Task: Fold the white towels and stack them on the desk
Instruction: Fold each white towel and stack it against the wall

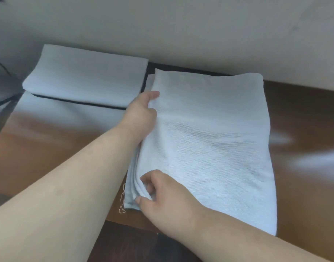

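A white towel (209,140), folded into a long rectangle of several layers, lies on the glossy brown desk (49,148) right of centre. My left hand (141,114) grips its left edge near the far end, thumb on top and fingers tucked under. My right hand (162,193) pinches the layered near-left corner, where a loose thread hangs. A second white towel (86,80), folded flat, rests at the back left of the desk, apart from both hands.
A pale wall (181,31) runs right behind the desk. A dark strip shows under the back-left towel. The desk's near edge (124,223) drops to a dark floor. A dark cable and a dark object sit at the far left.
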Motion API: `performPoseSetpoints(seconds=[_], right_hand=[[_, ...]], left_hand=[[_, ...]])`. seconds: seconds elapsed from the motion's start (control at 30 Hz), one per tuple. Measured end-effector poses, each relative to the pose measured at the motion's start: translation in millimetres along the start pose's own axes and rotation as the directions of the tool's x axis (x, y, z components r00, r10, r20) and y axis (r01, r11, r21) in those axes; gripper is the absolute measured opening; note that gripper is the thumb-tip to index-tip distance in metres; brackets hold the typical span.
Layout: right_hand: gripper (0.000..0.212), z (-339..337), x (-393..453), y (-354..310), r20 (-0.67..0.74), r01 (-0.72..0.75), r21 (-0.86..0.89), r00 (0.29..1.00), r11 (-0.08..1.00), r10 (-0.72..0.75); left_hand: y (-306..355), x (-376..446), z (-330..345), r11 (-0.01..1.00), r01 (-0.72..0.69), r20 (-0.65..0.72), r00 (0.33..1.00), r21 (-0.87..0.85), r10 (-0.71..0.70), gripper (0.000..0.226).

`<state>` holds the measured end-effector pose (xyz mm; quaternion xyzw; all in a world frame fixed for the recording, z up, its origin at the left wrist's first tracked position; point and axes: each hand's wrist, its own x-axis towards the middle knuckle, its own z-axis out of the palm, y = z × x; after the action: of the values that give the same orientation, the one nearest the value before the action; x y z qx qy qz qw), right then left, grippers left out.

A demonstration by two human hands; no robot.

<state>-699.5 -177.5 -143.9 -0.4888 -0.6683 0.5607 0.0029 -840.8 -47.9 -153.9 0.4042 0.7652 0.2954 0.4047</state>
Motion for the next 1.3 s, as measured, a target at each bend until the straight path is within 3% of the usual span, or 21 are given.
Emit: performPoseSetpoints(seconds=[0.13,0.23,0.3,0.37,0.43,0.5,0.57,0.63,0.7,0.83,1.03,1.2,1.3], right_hand=[[0.067,-12.4,-6.4,-2.3,0.104,-0.002,0.077,0.995,0.997,-0.006],[0.069,-37.9,-18.0,-3.6,0.125,0.046,0.092,0.991,0.995,-0.057],[0.053,-62.1,-20.8,-0.2,0.005,0.093,0.115,0.996,0.989,-0.094],[0.036,-92.4,-14.5,13.1,-0.262,0.150,-0.006,0.954,0.989,-0.146],[0.033,-128.8,-0.7,31.5,-0.467,0.137,-0.246,0.851,0.960,-0.241],[0.037,-163.9,14.5,52.1,-0.527,0.040,-0.439,0.798,0.898,-0.293],[0.044,-186.8,25.4,71.8,-0.464,-0.058,-0.574,0.845,0.817,-0.265],[0.051,-192.1,31.6,86.5,-0.359,-0.100,-0.694,0.907,0.713,-0.222],[0.055,-187.8,34.3,94.2,-0.327,-0.123,-0.752,0.923,0.648,-0.204],[0.057,-182.1,27.3,100.5,-0.361,-0.176,-0.737,0.919,0.652,-0.159],[0.074,-168.3,-29.5,123.6,-0.448,-0.330,-0.650,0.894,0.684,0.004],[0.090,-149.2,-76.2,131.2,-0.453,-0.414,-0.629,0.883,0.658,0.122],[0.093,-141.6,-98.5,129.1,-0.434,-0.428,-0.633,0.886,0.645,0.162]], left_hand=[[-2.4,3.0,11.2,0.994,-0.080,-0.054,0.995,0.075,0.084,0.067],[-5.0,1.4,17.2,0.974,-0.107,-0.076,0.989,0.200,0.124,0.068],[-1.8,-3.5,20.9,0.906,-0.051,-0.103,0.989,0.420,0.104,0.071],[5.3,-10.8,24.4,0.825,-0.015,-0.164,0.978,0.564,0.130,0.083],[11.8,-21.5,32.9,0.784,-0.114,-0.164,0.950,0.610,0.265,0.086],[13.2,-38.6,50.7,0.754,-0.230,-0.076,0.935,0.615,0.346,0.071],[8.8,-58.2,74.5,0.732,-0.242,0.021,0.955,0.637,0.297,0.062],[-2.0,-72.2,96.2,0.673,-0.217,0.099,0.973,0.707,0.209,0.069],[-12.6,-76.1,107.1,0.602,-0.218,0.122,0.973,0.768,0.197,0.072],[-14.4,-69.2,107.9,0.515,-0.274,0.158,0.953,0.812,0.258,0.074],[16.3,-64.7,105.8,0.431,-0.488,0.400,0.872,0.759,0.282,0.070],[63.9,-76.8,164.0,0.493,-0.327,0.318,0.942,0.806,0.105,0.068],[69.1,-91.6,198.7,0.493,-0.385,0.375,0.919,0.780,0.125,0.070]])
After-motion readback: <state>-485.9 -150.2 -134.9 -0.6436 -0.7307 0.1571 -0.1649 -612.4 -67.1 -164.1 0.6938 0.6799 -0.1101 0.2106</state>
